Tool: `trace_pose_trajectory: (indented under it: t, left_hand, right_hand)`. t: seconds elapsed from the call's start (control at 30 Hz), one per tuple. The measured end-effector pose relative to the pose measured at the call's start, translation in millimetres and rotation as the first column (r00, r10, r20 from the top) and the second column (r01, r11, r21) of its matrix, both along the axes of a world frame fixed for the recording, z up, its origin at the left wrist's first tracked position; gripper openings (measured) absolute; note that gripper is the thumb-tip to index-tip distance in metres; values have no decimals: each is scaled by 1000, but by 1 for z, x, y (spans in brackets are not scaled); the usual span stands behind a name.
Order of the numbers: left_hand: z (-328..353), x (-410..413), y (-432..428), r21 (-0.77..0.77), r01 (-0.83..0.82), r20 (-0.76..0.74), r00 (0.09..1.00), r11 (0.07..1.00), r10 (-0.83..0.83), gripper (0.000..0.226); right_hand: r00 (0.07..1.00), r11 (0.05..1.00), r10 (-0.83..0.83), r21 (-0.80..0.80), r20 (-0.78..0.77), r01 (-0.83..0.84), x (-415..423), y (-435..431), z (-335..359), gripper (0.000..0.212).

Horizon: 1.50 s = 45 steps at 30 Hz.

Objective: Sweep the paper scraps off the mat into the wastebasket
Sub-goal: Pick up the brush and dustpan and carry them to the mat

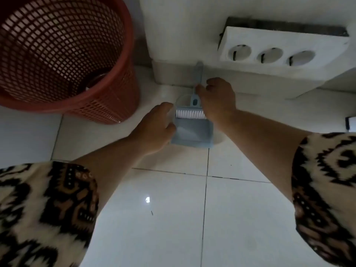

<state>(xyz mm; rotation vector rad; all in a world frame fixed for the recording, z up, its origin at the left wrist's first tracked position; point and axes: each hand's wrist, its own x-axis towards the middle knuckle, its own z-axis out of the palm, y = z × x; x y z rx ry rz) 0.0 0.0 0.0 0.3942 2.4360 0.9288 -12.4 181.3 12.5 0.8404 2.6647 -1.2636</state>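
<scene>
A small blue dustpan [192,132] lies on the white tiled floor close to the wall. A blue brush [189,114] with white bristles rests across it, its handle pointing up against the wall base. My left hand [154,128] holds the dustpan's left side between thumb and fingers. My right hand [217,99] pinches the brush handle just above the brush head. The red mesh wastebasket [119,60] stands upright on the floor at the upper left, about a hand's width from the dustpan. No mat or paper scraps are in view.
A white wall base [173,74] runs behind the dustpan. A white block with three round holes [279,49] sits on a ledge at the upper right. A small white object [351,123] shows at the right edge. Glossy floor tiles [231,218] fill the foreground.
</scene>
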Motion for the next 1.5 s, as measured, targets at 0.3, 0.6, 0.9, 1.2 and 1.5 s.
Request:
trace_pose_trajectory:
  t: [0.3,0.6,0.9,1.2,1.5]
  left_hand:
    - [-16,-17,-13,9,-15,22,1000,1000,15,61]
    - [-4,-21,30,-208,382,-189,888,901,-420,61]
    - [-2,-63,91,-740,518,-165,480,430,-862,70]
    - [-2,-53,82,-821,433,-170,437,372,-883,35]
    - [5,-2,53,-784,491,15,628,381,-778,31]
  right_hand:
    - [990,970,-130,-215,-47,117,-12,-5,0,33]
    - [863,728,-505,-534,7,430,59,36,17,26]
    - [719,435,-676,-699,163,568,101,70,3,25]
    - [669,370,-711,-694,216,618,116,77,-5,24]
    - [673,311,-702,-751,231,582,151,76,18,15]
